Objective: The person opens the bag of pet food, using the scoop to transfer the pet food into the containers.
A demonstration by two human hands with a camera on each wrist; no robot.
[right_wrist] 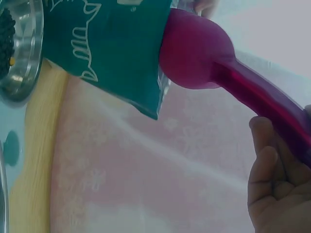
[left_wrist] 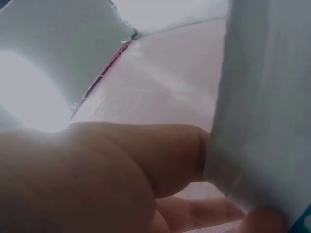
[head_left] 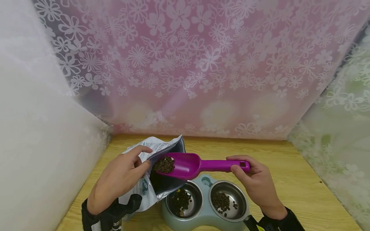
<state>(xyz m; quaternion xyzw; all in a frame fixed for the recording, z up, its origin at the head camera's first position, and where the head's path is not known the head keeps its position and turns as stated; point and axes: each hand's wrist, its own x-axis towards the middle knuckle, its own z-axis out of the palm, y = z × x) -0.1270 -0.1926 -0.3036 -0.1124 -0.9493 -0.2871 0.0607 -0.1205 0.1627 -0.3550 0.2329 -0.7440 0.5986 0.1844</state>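
My right hand (head_left: 257, 181) grips the handle of a magenta scoop (head_left: 188, 165), whose front end lies in the mouth of a foil bag (head_left: 148, 195). Brown kibble (head_left: 164, 164) sits at the scoop's tip. With thumb and fingers, my left hand (head_left: 121, 175) holds the bag by its near rim, and the mouth gapes to the right. In the left wrist view the pale side of the bag (left_wrist: 267, 107) stands beside the thumb. A teal printed face of the bag (right_wrist: 112, 53) shows in the right wrist view.
Below the scoop stands a blue-grey double feeder (head_left: 205, 221) with two steel bowls. Kibble lies in the left bowl (head_left: 198, 200) and the right bowl (head_left: 242, 208). The wooden table (head_left: 303, 179) meets a pink floral curtain (head_left: 188, 96) behind, with pale sheets at both sides.
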